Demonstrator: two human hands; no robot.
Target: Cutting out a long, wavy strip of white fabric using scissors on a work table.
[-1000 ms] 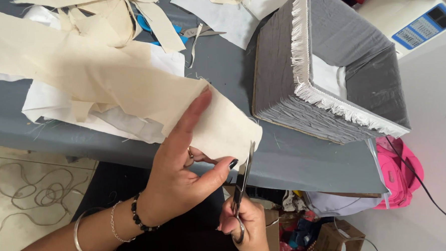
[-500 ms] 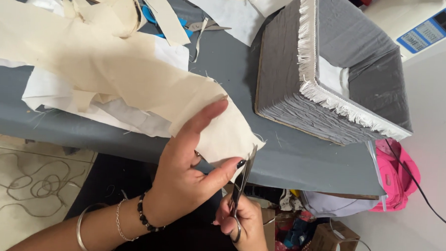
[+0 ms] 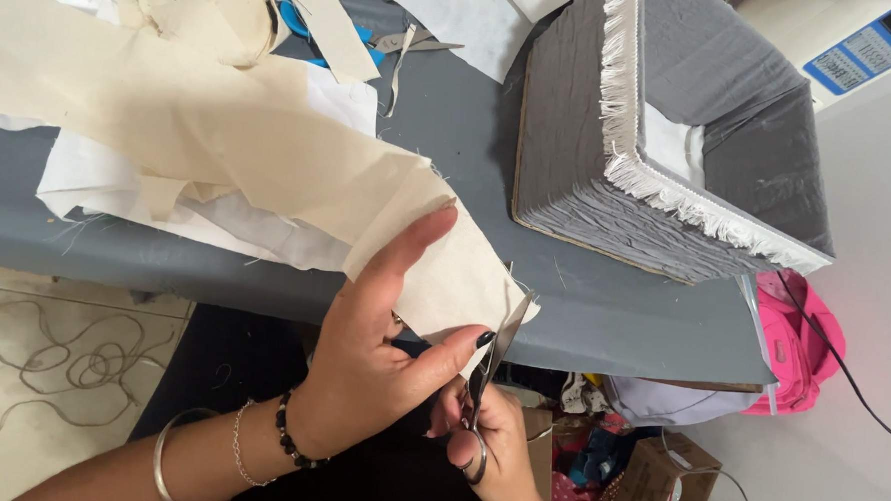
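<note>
A single camera, worn on the person's head, supplies the only view. It looks steeply down and slightly forward over the near edge of the grey cloth-covered counter [image 3: 603, 318], close enough that the left hand [image 3: 376, 353] and right hand [image 3: 492, 438] fill the lower middle of the frame. The counter runs across the upper half, slightly tilted, with the pale tiled floor [image 3: 51, 333] showing below it at the left. The grey fabric-covered box with a white fringed rim [image 3: 581, 136] sits at upper right, cropped by the top edge.

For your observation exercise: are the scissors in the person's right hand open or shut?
Open: the scissors in the right hand have blades parted around the cream cloth edge.
</note>
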